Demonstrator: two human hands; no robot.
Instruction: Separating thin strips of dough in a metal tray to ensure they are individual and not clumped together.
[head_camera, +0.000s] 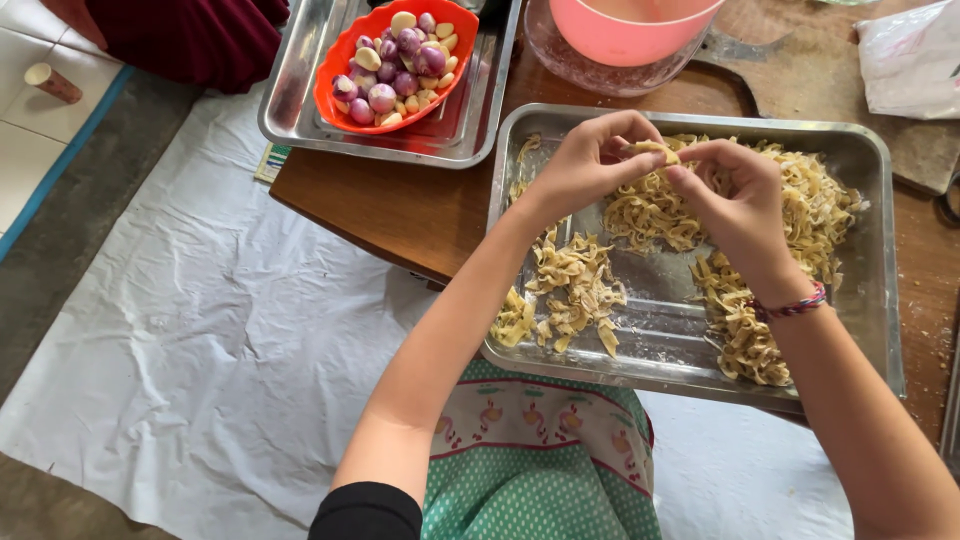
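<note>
A steel tray (880, 290) at the table's near edge holds piles of pale yellow flat noodles (575, 285). Above the far side of the tray, my left hand (585, 160) and my right hand (735, 195) meet, and both pinch the same small clump of noodle strips (655, 150) between their fingertips. A bigger heap of noodles (820, 205) lies under and beyond my right hand. A woven bracelet sits on my right wrist.
A second steel tray (300, 110) at the back left carries an orange oval bowl (345, 55) of peeled shallots and garlic. A pink bowl (630, 35) stands behind the noodle tray. A white plastic bag (910, 55) lies far right. White sheeting (210, 340) covers the floor.
</note>
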